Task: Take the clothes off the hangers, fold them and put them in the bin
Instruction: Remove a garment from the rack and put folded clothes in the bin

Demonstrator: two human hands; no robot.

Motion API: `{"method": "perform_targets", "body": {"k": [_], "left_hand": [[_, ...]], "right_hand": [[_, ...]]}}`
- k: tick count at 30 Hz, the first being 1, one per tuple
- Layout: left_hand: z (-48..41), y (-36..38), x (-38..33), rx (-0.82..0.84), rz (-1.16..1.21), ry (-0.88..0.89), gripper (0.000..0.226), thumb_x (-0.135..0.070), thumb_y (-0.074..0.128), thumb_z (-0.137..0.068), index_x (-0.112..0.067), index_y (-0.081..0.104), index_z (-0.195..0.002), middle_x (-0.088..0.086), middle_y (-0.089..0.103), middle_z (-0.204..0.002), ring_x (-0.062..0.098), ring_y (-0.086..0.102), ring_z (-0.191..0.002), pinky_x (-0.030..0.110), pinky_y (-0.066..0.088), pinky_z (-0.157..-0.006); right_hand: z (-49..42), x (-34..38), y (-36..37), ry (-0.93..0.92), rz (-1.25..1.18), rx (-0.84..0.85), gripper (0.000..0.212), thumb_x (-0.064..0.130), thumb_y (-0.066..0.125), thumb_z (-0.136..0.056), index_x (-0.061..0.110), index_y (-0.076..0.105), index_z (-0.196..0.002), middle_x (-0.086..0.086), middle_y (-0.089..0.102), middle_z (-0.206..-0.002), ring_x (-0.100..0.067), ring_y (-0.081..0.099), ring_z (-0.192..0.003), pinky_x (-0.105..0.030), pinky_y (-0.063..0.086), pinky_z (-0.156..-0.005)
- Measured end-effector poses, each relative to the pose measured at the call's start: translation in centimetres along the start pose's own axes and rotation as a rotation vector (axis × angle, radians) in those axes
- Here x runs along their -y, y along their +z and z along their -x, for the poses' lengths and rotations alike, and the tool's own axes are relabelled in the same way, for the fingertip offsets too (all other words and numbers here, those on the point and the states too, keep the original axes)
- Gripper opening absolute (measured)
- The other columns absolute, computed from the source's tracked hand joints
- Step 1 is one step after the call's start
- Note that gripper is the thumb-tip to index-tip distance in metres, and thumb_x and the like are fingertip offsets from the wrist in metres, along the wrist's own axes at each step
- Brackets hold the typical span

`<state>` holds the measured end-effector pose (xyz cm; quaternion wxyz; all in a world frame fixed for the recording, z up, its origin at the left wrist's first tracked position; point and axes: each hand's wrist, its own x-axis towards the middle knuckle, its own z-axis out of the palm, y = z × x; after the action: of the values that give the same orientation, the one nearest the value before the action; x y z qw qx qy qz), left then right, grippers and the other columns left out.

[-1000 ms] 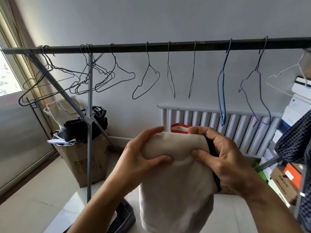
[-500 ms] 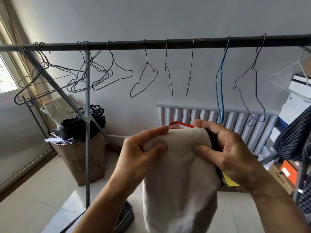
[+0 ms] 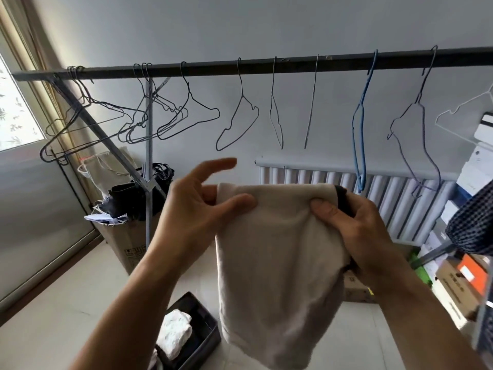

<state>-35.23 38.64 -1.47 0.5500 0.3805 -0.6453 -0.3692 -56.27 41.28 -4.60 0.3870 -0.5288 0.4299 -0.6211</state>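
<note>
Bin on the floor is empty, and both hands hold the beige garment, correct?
Not empty: the head view shows a white folded cloth already in the bin. The left hand and right hand do hold the beige garment.

Bin point(image 3: 210, 340) on floor, below rail point(image 3: 266, 66) of hangers point(image 3: 237, 121).

- One camera only, worn on my head, facing forward across the room toward the wall, with the rail point(image 3: 266, 66) crossing high in the frame.
- It sits close to my work: my left hand point(image 3: 197, 209) and right hand point(image 3: 357, 225) fill the middle, both gripping the beige garment point(image 3: 280, 263), forearms entering from the bottom edge.
- The wide lens bows the rail and reaches down to the bin point(image 3: 213, 339) on the floor.
</note>
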Motion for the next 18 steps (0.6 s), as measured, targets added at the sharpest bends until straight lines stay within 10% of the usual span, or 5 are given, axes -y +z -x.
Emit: {"method": "perform_targets", "body": {"k": [4, 7, 11, 15, 18], "left_hand": [[-0.6, 0.2, 1.9, -0.147, 0.155, -0.005, 0.079, -0.030, 0.091, -0.060, -0.028, 0.056, -0.130, 0.016, 0.067, -0.080, 0.021, 0.062, -0.072, 0.034, 0.051, -0.068], [0.1, 0.3, 4.2, 0.081, 0.415, -0.161, 0.108, -0.054, 0.092, -0.047, -0.012, 0.050, -0.137, 0.015, 0.068, -0.115, 0.022, 0.068, -0.097, 0.032, 0.056, -0.075], [1.6, 0.5, 5.0, 0.360, 0.390, -0.273, 0.063, -0.047, 0.094, -0.047, -0.012, 0.077, -0.096, 0.011, 0.075, -0.096, 0.021, 0.072, -0.086, 0.029, 0.058, -0.071], [1.8, 1.5, 5.0, 0.234, 0.304, -0.348, 0.013, -0.022, 0.082, -0.073, -0.012, 0.079, -0.080, 0.014, 0.076, -0.087, 0.019, 0.073, -0.077, 0.026, 0.058, -0.066], [1.5, 2.0, 4.5, 0.153, 0.309, -0.316, 0.012, -0.022, 0.070, -0.077, -0.011, 0.075, -0.076, 0.010, 0.075, -0.079, 0.015, 0.070, -0.069, 0.024, 0.057, -0.060]], "right_hand": [[-0.8, 0.8, 0.8, 0.030, -0.081, -0.018, 0.008, 0.016, 0.063, -0.087, 0.014, 0.070, -0.086, 0.004, 0.074, -0.076, -0.008, 0.068, -0.071, -0.018, 0.053, -0.062], [-1.4, 1.2, 0.7, 0.059, -0.112, -0.007, 0.013, 0.013, 0.060, -0.090, 0.013, 0.068, -0.081, 0.004, 0.071, -0.070, -0.008, 0.066, -0.066, -0.018, 0.053, -0.059], [-2.2, 1.9, 0.2, 0.090, -0.122, -0.037, 0.014, 0.016, 0.060, -0.092, 0.011, 0.068, -0.081, 0.002, 0.071, -0.069, -0.009, 0.067, -0.065, -0.019, 0.053, -0.057], [-2.9, 1.6, -0.3, 0.187, -0.232, -0.088, 0.048, 0.027, 0.074, -0.081, -0.015, 0.059, -0.099, -0.021, 0.055, -0.080, -0.031, 0.052, -0.073, -0.029, 0.046, -0.067], [-2.9, 0.9, -1.4, 0.295, -0.406, -0.048, 0.059, 0.052, 0.079, -0.066, 0.000, 0.068, -0.092, -0.022, 0.055, -0.081, -0.031, 0.056, -0.076, -0.031, 0.052, -0.070]]}}
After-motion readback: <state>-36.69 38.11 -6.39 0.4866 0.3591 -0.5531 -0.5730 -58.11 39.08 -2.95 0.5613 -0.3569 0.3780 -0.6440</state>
